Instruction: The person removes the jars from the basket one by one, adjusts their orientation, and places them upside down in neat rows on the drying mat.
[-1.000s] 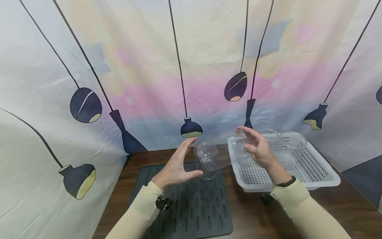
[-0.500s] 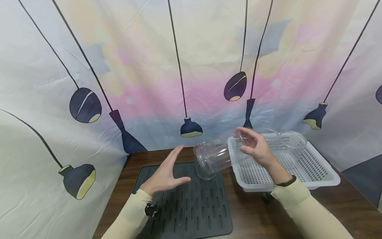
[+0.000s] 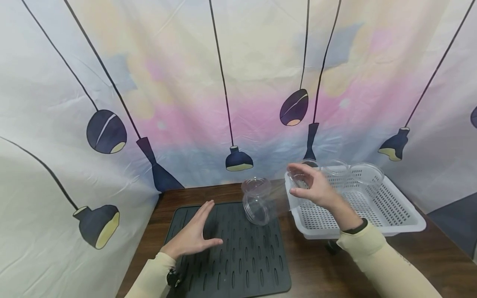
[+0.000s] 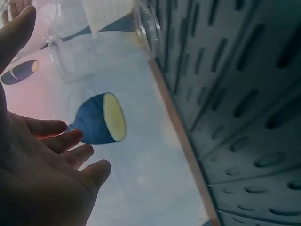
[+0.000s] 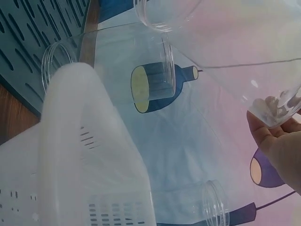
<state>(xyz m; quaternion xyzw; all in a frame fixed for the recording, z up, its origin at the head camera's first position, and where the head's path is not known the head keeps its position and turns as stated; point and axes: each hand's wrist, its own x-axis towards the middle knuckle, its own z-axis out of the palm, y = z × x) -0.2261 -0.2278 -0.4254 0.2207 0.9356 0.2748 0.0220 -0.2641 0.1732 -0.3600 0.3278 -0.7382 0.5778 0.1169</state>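
My right hand point(image 3: 311, 188) grips a clear plastic jar point(image 3: 277, 198) by its base end, between thumb and fingers. The jar is tilted, its ringed mouth pointing down and left; in the right wrist view the hand's fingertips point(image 5: 263, 129) wrap its base. Just behind it, on the dark grey drying mat point(image 3: 231, 265), stands another clear jar point(image 3: 255, 183), partly hidden in the head view but showing its side point(image 5: 113, 52) in the right wrist view. My left hand point(image 3: 191, 236) hovers above the mat's left part, fingers extended, thumb apart, holding nothing.
To the right, a white perforated basket point(image 3: 361, 231) sits on the brown wooden table point(image 3: 309, 269). Several clear jars point(image 3: 367, 174) stand at its back edge. A printed cloth point(image 3: 186, 103) with lamp drawings hangs behind the table.
My left hand has drawn away from the jar, down and to the left. My right hand has moved slightly left, and the held jar's mouth sits lower.
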